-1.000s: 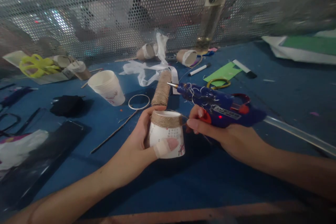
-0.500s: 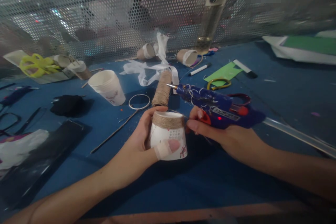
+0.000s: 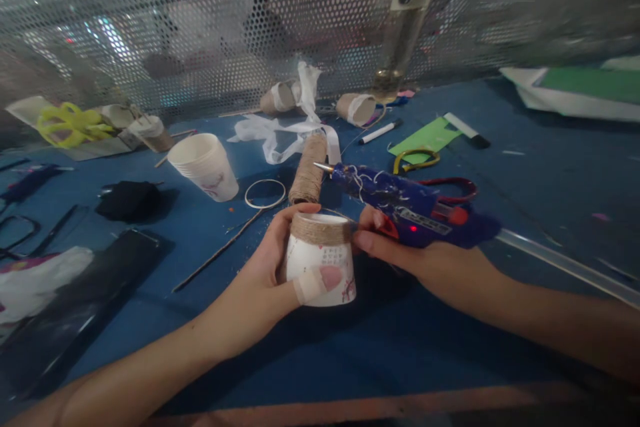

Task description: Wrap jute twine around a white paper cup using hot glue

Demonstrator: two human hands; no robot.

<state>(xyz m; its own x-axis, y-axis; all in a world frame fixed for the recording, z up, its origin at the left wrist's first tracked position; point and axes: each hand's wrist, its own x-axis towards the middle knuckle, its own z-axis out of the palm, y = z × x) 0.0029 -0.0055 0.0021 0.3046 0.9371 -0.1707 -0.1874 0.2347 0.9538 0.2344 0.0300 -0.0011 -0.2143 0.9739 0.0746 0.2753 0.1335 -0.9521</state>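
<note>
My left hand (image 3: 280, 267), with a bandage on its thumb, is wrapped round a white printed paper cup (image 3: 320, 257). Brown twine (image 3: 323, 229) is wound about the cup's upper end. In my right hand (image 3: 410, 247) is a blue hot glue gun (image 3: 400, 197) with a red light and a clear glue stick at its back. Its metal nozzle points left above the cup, apart from it. My right thumb and finger are pinched beside the cup's wound rim, seemingly at the twine's strand. A roll of twine (image 3: 309, 170) lies just behind the cup.
Left of the roll stand stacked paper cups (image 3: 203, 163), with a ring (image 3: 265, 193) and a thin stick (image 3: 217, 253) nearby. White ribbon (image 3: 270, 137), a marker (image 3: 380, 132) and green paper (image 3: 425, 140) lie farther back. Yellow scissors (image 3: 70, 123) rest at the far left, before a perforated metal screen (image 3: 210, 33).
The glue gun has shifted slightly left and down, together with my right hand. The cup stays in my left hand, nearly in the same place.
</note>
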